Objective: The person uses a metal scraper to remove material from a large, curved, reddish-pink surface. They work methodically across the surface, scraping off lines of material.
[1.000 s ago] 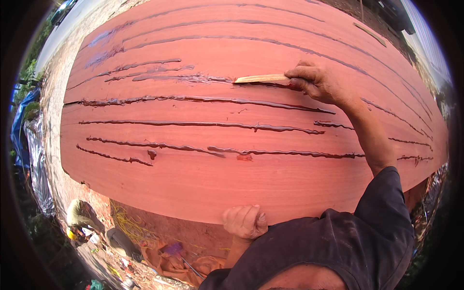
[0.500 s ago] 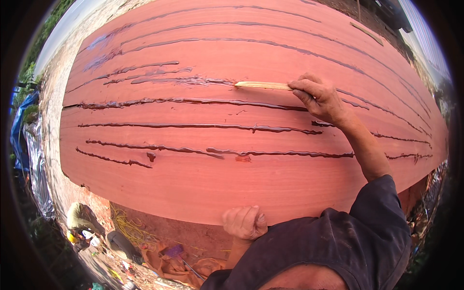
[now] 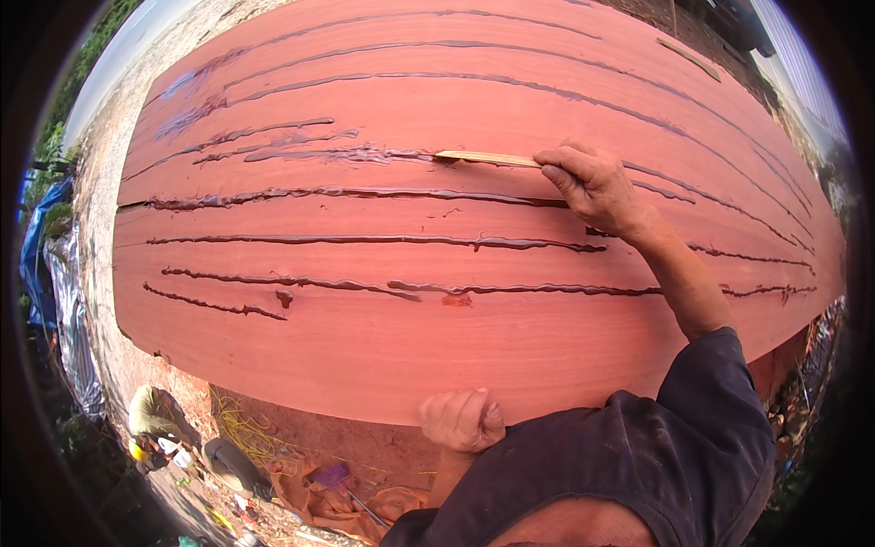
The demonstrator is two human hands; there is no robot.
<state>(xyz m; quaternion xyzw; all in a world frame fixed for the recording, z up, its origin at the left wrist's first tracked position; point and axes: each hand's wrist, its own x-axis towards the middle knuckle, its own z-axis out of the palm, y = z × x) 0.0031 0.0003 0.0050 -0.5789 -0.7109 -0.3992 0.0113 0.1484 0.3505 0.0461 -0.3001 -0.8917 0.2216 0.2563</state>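
Note:
My right hand point(image 3: 592, 187) pinches a thin, pale wooden stick point(image 3: 488, 159) between thumb and fingers. Its tip rests at the end of a smeared dark line on a large reddish wooden board point(image 3: 510, 356). Several long, wavy lines of thick, shiny dark brown paste point(image 3: 383, 240) run lengthwise over the board. At the board's near edge lies my left hand point(image 3: 460, 421), its fingers curled in. What is inside them, if anything, is hidden.
A second wooden strip point(image 3: 689, 59) lies near the board's far right edge. Below the near edge are yellow cord point(image 3: 244, 433) and crumpled orange-brown cloth point(image 3: 305, 497). At the lower left is what looks like a crouching person point(image 3: 164, 415). Blue sheeting point(image 3: 41, 251) hangs at far left.
My right hand and the stick have shifted slightly to the left, the stick's tip moving along the smeared dark line. My left hand has stayed at the board's near edge.

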